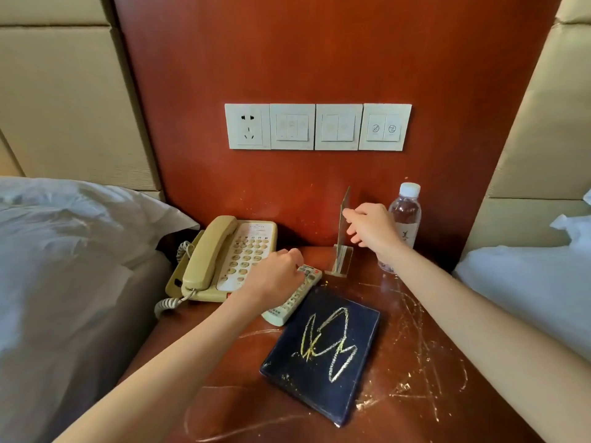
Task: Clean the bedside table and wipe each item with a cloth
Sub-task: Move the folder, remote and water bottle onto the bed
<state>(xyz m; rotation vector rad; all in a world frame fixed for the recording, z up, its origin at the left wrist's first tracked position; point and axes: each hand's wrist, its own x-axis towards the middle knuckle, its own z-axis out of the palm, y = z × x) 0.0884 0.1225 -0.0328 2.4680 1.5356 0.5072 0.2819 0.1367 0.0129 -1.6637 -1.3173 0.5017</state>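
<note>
A: What are the hands doing on the bedside table [399, 340]?

B: The right hand [372, 227] is pinching the upright edge of the clear sign stand [343, 238], thumb and fingers closing on the thin panel; the left hand [276, 274] is curling over the top end of the remote control [292, 295], seemingly gripping it, though the fingertips are hiding beneath the knuckles.

A: How is that stand likely handling?

B: I'm judging it light, stiff and slick, probably acrylic, so brittle at the edges; taking it low by the base is looking safer than by the tall panel, which is tending to tip. The remote is looking light and rigid; holding it by the long sides is suiting it.

A: Anything crowding them?

B: The water bottle [403, 225] is standing just behind the right hand, easily knocked; the telephone [224, 260] is sitting just left of the left hand, its coiled cord trailing; the dark notebook [323, 356] is lying nearer the person, between the forearms, touching the remote; no cloth is showing.
</note>
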